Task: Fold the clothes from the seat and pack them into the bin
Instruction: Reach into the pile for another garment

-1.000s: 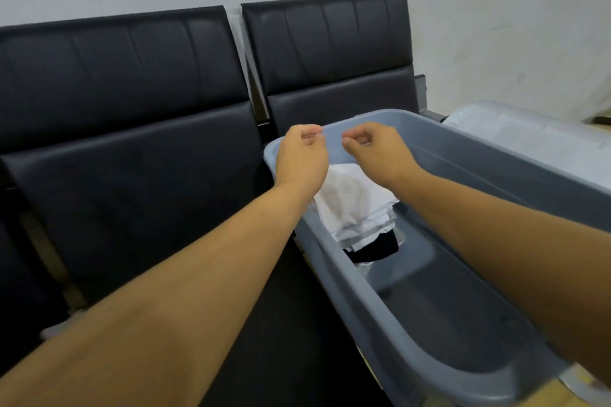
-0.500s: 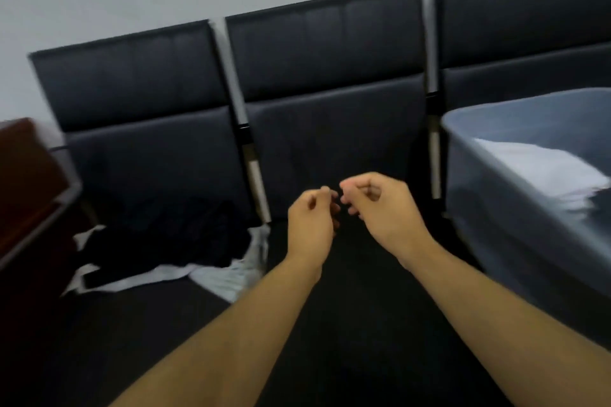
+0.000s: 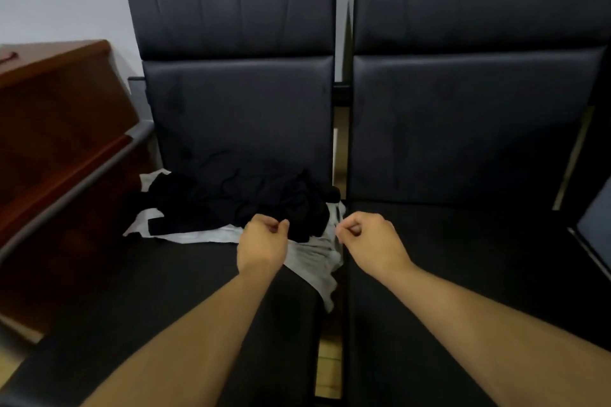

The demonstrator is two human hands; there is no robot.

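Observation:
A heap of clothes lies on the left black seat: a crumpled black garment on top of a pale grey-white one that hangs over the seat's right edge. My left hand hovers at the front edge of the heap, fingers curled, holding nothing. My right hand is over the gap between the seats, just right of the pale garment, also curled and holding nothing. Only a corner of the grey bin shows at the far right.
A second black seat on the right carries nothing in view. A brown wooden cabinet stands at the left, behind a grey metal armrest. Floor shows through the gap between the seats.
My view has swung left from the bin to the seat with the heap. Both hands have moved from over the bin to the clothes and have drawn apart.

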